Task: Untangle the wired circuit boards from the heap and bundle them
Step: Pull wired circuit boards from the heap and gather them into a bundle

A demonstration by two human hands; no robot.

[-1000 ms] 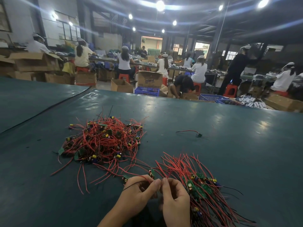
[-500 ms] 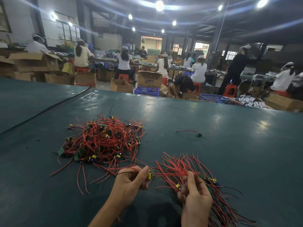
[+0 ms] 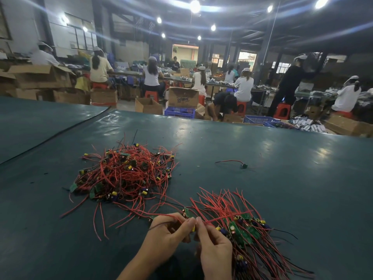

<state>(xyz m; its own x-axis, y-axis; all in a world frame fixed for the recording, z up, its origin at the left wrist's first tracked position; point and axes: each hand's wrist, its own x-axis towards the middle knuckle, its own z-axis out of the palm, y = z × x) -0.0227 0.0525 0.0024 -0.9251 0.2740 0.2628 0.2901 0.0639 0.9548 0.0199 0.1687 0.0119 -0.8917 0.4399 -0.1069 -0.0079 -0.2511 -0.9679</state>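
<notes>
Two hands, left (image 3: 167, 233) and right (image 3: 214, 245), pinch one wired board (image 3: 193, 228).

Heap (image 3: 125, 174) left on table (image 3: 282, 178), bundle (image 3: 238, 223) right, near hands

dim workshop w/ ceiling lamps (image 3: 195, 6), cardboard boxes (image 3: 183, 97), red stools (image 3: 284, 111).

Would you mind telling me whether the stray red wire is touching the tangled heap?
Apart. The head view shows bare table between the stray red wire and the tangled heap.
</notes>
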